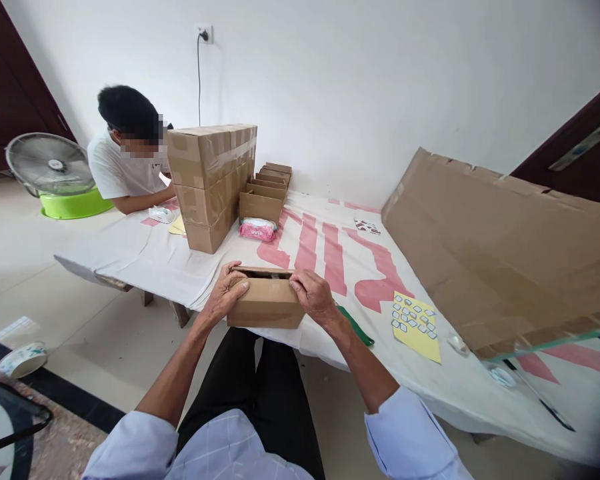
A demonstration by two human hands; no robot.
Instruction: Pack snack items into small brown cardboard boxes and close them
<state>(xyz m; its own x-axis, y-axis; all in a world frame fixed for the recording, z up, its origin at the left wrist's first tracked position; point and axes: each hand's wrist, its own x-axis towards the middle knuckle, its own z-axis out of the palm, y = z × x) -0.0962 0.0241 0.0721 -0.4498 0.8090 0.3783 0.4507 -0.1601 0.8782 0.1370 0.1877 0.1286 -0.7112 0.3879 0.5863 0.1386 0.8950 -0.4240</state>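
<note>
A small cardboard box (266, 303) rests at the front edge of the cloth-covered table, with a dark gap along its top. My left hand (226, 291) grips its left top corner, thumb on the near face and fingers behind. On the right top corner, my right hand (313, 293) is closed, fingers curled at the flap edge. Just right of that hand lies a green-handled tool (355, 325), partly hidden by my forearm. Farther right is a yellow sheet (416, 325) with several small white stickers.
Stacked taped boxes (213, 183) stand at the back left, beside a row of open boxes (263, 200) and a pink wipes pack (258, 229). A large cardboard panel (510, 253) leans at right. A person (130, 150) sits across the table near a fan (50, 165).
</note>
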